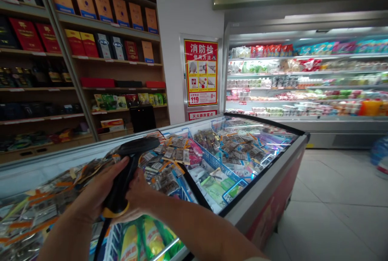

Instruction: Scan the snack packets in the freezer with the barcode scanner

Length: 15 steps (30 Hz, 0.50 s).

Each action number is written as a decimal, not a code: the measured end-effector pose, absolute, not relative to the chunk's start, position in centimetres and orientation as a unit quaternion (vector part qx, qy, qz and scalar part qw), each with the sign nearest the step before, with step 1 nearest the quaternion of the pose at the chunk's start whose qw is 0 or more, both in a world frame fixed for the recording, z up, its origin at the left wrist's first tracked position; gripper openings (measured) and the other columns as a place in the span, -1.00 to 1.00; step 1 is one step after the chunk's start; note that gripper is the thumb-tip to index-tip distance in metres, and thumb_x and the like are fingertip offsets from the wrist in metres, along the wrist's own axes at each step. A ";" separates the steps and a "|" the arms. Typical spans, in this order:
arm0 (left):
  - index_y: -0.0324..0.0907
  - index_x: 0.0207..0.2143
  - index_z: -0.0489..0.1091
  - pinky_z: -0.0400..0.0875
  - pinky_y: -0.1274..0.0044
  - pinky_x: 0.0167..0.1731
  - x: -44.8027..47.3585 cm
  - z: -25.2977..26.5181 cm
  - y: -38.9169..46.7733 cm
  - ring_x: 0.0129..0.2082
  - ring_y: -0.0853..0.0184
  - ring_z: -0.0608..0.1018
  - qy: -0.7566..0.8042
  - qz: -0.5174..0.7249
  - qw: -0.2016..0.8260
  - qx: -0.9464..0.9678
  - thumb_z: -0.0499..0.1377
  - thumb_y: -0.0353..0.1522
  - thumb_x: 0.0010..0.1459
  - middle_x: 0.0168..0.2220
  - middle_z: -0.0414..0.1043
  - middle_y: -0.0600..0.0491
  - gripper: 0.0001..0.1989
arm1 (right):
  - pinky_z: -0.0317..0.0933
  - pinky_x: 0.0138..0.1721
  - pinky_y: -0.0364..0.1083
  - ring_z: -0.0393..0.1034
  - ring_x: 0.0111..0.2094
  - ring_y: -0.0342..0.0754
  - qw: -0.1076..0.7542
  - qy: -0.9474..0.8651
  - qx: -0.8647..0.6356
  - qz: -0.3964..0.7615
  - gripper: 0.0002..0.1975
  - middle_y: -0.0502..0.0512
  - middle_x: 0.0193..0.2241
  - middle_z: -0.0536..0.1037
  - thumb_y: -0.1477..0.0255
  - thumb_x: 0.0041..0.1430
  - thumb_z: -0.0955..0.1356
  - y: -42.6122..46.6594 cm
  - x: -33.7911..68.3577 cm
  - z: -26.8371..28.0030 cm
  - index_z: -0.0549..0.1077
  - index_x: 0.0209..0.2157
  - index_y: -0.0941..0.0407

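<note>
A black handheld barcode scanner (123,180) with a yellow-trimmed base stands upright in front of me, its head tilted to the right. My left hand (98,188) is closed around the near side of its handle, thumb along the neck. From the right, my right hand (138,194) wraps the same handle; some of its fingers are hidden behind it. A dark cord (101,238) hangs from the base. Below is a chest freezer (273,180) holding many small packets (177,152) with orange edges. Green and yellow bags (130,241) lie under my hands.
Blue baskets (216,164) divide the freezer, whose sliding glass has a black frame (195,186). Shelves of boxed goods (118,12) line the left. A red fire-hydrant sign (201,73) hangs on the wall. An open chiller (309,127) stands at the right, beyond the tiled floor (333,212).
</note>
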<state>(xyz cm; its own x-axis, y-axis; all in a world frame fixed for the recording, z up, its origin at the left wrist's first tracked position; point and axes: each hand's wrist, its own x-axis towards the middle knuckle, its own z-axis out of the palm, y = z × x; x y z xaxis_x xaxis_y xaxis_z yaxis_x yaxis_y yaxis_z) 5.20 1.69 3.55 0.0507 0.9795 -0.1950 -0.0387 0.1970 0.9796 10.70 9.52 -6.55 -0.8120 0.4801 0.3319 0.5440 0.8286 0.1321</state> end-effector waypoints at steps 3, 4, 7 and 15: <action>-0.22 -0.51 0.31 0.21 0.62 -0.67 5.4 3.3 1.7 -0.69 0.46 0.33 0.525 0.437 0.556 0.473 0.12 -0.04 -0.13 -0.71 0.30 0.15 -0.60 | -0.02 -0.06 0.33 0.03 0.07 0.21 0.144 -0.937 -0.302 -0.102 -0.57 -0.04 -0.06 0.39 0.02 -0.12 0.25 10.6 11.7 -6.5 0.39 -0.21 -0.11; -0.22 -0.51 0.31 0.20 0.63 -0.68 5.4 3.2 1.8 -0.69 0.46 0.33 0.526 0.436 0.551 0.480 0.11 -0.04 -0.12 -0.70 0.30 0.15 -0.61 | -0.02 -0.08 0.35 0.03 0.06 0.23 0.148 -0.936 -0.304 -0.100 -0.54 0.04 -0.04 0.37 0.01 -0.11 0.24 10.9 12.7 -6.3 0.39 -0.19 -0.07; -0.22 -0.53 0.32 0.20 0.64 -0.65 5.6 3.0 2.0 -0.66 0.47 0.33 0.515 0.430 0.542 0.506 0.11 -0.06 -0.10 -0.68 0.32 0.14 -0.62 | -0.03 -0.09 0.38 0.00 0.07 0.23 0.185 -0.930 -0.304 -0.095 -0.44 0.16 0.04 0.25 -0.02 -0.07 0.19 11.5 16.1 -5.7 0.33 -0.10 0.02; -0.23 -0.57 0.34 0.21 0.62 -0.61 6.5 2.4 2.5 -0.64 0.46 0.32 0.486 0.406 0.523 0.570 0.08 -0.05 -0.07 -0.63 0.33 0.10 -0.60 | -0.07 -0.02 0.26 0.08 0.03 0.17 0.232 -0.915 -0.315 -0.098 -0.40 0.09 0.03 0.26 -0.02 -0.14 0.27 13.0 21.2 -5.5 0.30 -0.06 -0.05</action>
